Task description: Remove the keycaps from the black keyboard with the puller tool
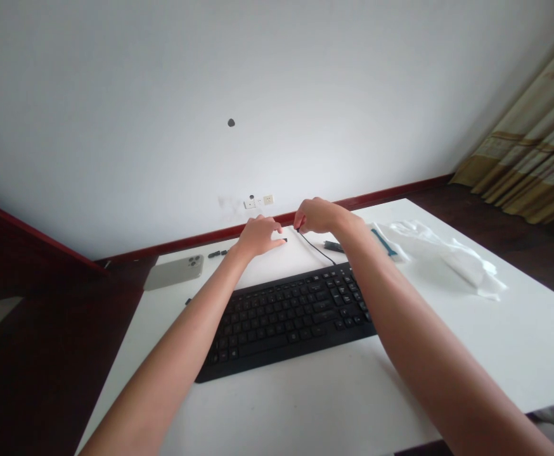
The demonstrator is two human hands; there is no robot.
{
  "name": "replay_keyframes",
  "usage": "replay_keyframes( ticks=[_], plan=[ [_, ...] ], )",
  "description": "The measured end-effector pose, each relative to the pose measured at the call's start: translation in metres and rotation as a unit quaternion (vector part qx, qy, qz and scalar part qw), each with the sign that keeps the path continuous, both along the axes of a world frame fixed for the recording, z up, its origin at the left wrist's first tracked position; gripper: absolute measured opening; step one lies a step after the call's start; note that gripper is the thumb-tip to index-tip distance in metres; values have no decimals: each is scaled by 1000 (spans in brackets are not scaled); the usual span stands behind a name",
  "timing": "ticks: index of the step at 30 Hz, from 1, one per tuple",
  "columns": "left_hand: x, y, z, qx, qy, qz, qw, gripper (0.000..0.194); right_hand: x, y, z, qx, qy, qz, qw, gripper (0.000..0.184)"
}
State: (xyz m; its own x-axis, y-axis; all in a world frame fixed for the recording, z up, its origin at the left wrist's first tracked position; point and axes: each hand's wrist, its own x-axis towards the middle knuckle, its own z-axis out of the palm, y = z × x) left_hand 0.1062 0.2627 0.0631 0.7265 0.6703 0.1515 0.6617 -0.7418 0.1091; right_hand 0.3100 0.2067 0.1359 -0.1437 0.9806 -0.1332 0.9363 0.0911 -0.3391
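Note:
A black keyboard (300, 310) lies on the white table between my forearms, its right end and part of its left side hidden by them. Its thin black cable (319, 248) runs from the back edge up to my right hand (322, 215), whose fingers are closed on the cable's end. My left hand (259, 235) hovers over the far side of the table, thumb and fingers apart. A small black piece (285, 240) shows right by the left thumb tip; whether the thumb touches it I cannot tell.
On the left lies a phone (175, 272), camera side up, with small black pieces (217, 254) beside it. A black object (334, 246), a blue-and-white item (384, 242) and crumpled white plastic or tissue (448, 253) lie on the right. Behind the table, the wall has sockets (268, 199).

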Motion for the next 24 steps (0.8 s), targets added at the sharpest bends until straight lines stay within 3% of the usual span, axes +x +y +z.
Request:
replay_keyframes(
  ticks=[7,13,16,24],
  plan=[
    [-77,-54,29,47,-100,56,992,16,-7,17,-40,6,14,1,1000,27],
    [-139,-93,21,78,-206,139,965,16,-11,26,-64,-16,16,5,1000,27],
    [-150,-98,10,84,-228,168,955,17,-10,30,-72,-19,10,6,1000,29],
    [-145,-101,-3,76,-203,144,965,17,-9,31,-75,-18,8,0,1000,24]
  ],
)
